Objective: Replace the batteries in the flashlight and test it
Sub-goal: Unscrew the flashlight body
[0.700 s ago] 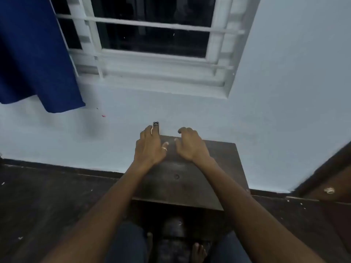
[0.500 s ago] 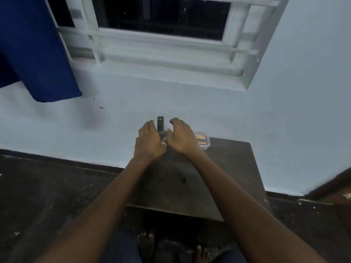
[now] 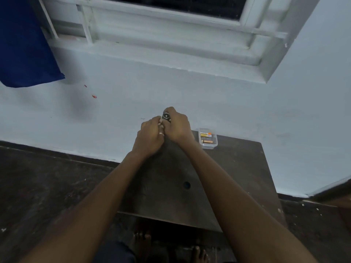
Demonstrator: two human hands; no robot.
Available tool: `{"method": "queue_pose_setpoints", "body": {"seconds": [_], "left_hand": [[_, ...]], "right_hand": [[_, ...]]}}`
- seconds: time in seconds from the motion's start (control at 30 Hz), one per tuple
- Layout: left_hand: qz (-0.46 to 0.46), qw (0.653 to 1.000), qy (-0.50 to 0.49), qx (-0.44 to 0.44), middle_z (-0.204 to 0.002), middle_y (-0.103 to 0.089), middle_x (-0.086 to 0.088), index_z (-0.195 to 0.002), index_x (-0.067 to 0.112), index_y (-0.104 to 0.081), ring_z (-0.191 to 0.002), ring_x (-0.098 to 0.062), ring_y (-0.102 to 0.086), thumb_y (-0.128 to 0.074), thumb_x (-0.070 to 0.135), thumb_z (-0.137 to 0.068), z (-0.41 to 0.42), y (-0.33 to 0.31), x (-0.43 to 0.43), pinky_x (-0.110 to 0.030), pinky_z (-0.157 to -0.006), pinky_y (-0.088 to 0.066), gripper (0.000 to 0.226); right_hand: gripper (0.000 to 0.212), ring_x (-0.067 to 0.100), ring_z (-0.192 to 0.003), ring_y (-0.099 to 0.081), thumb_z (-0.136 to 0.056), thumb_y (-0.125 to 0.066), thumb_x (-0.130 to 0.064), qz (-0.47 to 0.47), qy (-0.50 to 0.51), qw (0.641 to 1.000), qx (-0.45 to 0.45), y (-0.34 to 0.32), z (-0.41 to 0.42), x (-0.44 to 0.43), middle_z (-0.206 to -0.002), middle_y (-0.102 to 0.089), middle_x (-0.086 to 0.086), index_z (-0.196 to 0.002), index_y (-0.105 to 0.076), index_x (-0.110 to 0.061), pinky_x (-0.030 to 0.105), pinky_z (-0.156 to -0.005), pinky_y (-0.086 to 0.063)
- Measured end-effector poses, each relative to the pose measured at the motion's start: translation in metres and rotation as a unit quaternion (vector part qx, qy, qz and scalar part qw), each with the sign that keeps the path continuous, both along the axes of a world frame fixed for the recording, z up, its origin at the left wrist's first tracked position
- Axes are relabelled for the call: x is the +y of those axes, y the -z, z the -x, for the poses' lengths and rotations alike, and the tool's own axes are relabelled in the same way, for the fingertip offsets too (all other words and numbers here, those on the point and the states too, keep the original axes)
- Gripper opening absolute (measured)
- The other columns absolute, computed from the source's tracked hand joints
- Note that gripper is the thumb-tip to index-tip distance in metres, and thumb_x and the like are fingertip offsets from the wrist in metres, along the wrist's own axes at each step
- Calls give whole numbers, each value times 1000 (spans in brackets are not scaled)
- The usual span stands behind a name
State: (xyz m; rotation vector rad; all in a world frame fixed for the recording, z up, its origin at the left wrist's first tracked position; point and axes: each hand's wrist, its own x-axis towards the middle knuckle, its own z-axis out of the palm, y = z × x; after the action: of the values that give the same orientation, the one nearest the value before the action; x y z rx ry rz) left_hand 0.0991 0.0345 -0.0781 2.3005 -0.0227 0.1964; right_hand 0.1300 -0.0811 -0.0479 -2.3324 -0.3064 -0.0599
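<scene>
The left hand (image 3: 150,138) and right hand (image 3: 178,128) are both wrapping a tight grip round the one flashlight (image 3: 166,117), holding it above the worktop's (image 3: 209,177) far edge, probably for unscrewing, while two visible batteries (image 3: 206,134) are waiting in one box (image 3: 208,147) just beside, within reach.

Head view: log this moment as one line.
left hand: grips small black cylindrical flashlight | right hand: grips flashlight | clear plastic box: on dark wooden table, holds batteries
</scene>
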Motion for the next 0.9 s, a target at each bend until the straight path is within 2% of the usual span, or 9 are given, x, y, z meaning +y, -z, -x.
{"method": "queue_pose_setpoints", "body": {"seconds": [0.07,0.13,0.17,0.27,0.33,0.4,0.5,0.63,0.9], "left_hand": [[42,999,-14,-11,-103,-63,-9,-104,9,-53,-103,-31,-56,-41,21,-99,6,1,-2,-46,-88,-48,18],[88,995,-39,-8,-103,-57,1,-109,17,-54,-100,-19,-52,-43,27,-100,15,1,-9,-35,-89,-41,17],[106,993,-49,0,-104,-56,5,-113,17,-57,-100,-15,-51,-43,30,-100,20,1,-14,-33,-89,-40,23],[145,986,-58,54,-109,-61,5,-122,22,-58,-101,-16,-57,-42,43,-100,35,5,-31,-32,-85,-42,35],[204,974,-48,90,-107,-67,1,-121,24,-60,-94,-18,-65,-44,44,-100,45,9,-43,-36,-82,-53,32],[272,957,-33,100,-102,-71,-1,-114,25,-62,-81,-13,-71,-49,36,-100,53,15,-54,-33,-71,-60,22],[326,939,-30,103,-100,-71,0,-105,27,-66,-73,-7,-71,-58,30,-98,59,25,-65,-27,-66,-60,11],[367,922,-59,114,-94,-73,-1,-106,18,-70,-68,-4,-69,-63,35,-94,58,37,-71,-21,-65,-57,21],[376,918,-70,101,-85,-72,1,-99,15,-74,-65,-3,-65,-66,41,-91,49,41,-74,-20,-64,-56,29]], "right_hand": [[16,24,-93,-63,-95,-58,-17,-71,59,996,12,2,9,-10,-98,-70,6,-109,-60,-9,31,-78,-50],[10,16,-89,-60,-94,-61,-21,-135,129,982,15,5,21,-24,-89,-66,-8,-101,-61,-14,14,-69,-42],[9,16,-88,-61,-94,-62,-23,-166,159,973,17,7,28,-32,-85,-63,-11,-97,-62,-14,13,-70,-43],[21,19,-86,-69,-96,-64,-20,-328,215,918,65,17,51,-57,-77,-66,-3,-91,-69,0,30,-77,-60],[25,15,-82,-70,-97,-63,-17,-418,228,873,103,26,69,-70,-79,-68,0,-95,-70,7,24,-71,-60],[25,10,-79,-71,-98,-62,-17,-461,236,845,132,36,85,-81,-80,-71,4,-98,-70,7,17,-66,-56],[25,9,-76,-72,-100,-60,-20,-474,253,830,152,44,100,-95,-82,-73,8,-99,-72,2,15,-64,-55],[35,14,-67,-73,-101,-57,-31,-428,255,851,164,48,105,-105,-80,-75,15,-95,-71,1,21,-61,-59],[43,-1,-48,-54,-98,-60,-36,-348,271,888,131,53,99,-118,-60,-63,0,-81,-71,2,15,-47,-46]]}}
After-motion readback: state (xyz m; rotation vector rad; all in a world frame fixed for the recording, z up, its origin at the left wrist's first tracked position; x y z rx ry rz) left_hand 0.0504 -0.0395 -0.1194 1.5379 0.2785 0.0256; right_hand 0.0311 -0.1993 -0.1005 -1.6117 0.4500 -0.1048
